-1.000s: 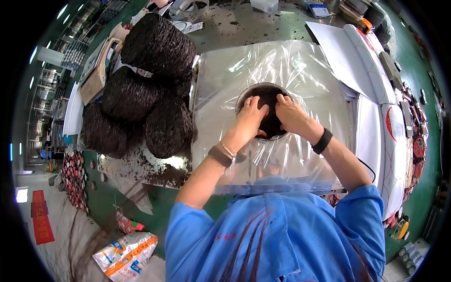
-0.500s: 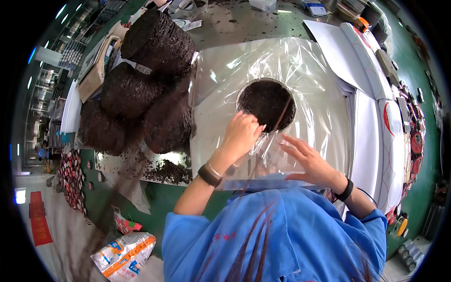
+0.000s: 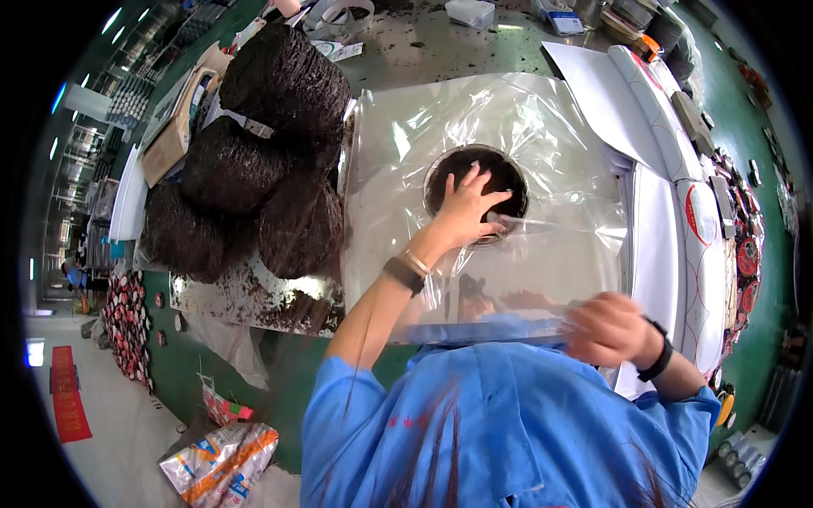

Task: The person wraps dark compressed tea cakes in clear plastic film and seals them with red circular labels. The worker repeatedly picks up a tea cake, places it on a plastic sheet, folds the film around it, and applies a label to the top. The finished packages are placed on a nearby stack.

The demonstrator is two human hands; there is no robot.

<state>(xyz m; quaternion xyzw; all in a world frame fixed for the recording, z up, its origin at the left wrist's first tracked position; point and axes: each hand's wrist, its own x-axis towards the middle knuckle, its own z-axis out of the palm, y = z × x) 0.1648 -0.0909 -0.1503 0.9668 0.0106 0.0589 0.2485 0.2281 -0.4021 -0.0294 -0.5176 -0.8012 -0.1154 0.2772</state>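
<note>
A round of dark, crumbly material point(image 3: 506, 175) lies on clear plastic film point(image 3: 394, 195) at the middle of the table, with a thin pale rim around it. My left hand point(image 3: 466, 206) rests over this round, fingers spread, hiding part of its middle and lower side. My right hand point(image 3: 611, 328) is by the film's near right corner, close to the table's front edge. Motion smears its fingers, so whether they hold anything is unclear. At the left, several large dark blocks point(image 3: 288, 80) of similar look are heaped together.
Dark crumbs cover a pale sheet point(image 3: 199, 296) below the blocks. White paper sheets point(image 3: 659, 254) and a white wrapped stack point(image 3: 699, 254) border the film on the right. A clear plastic box point(image 3: 471, 13) stands at the back. A printed bag point(image 3: 224, 461) lies low at the left.
My left hand has moved up and right, from the round's near edge to over its middle, and its fingers have spread. My right hand has drawn away to the right and toward me.
</note>
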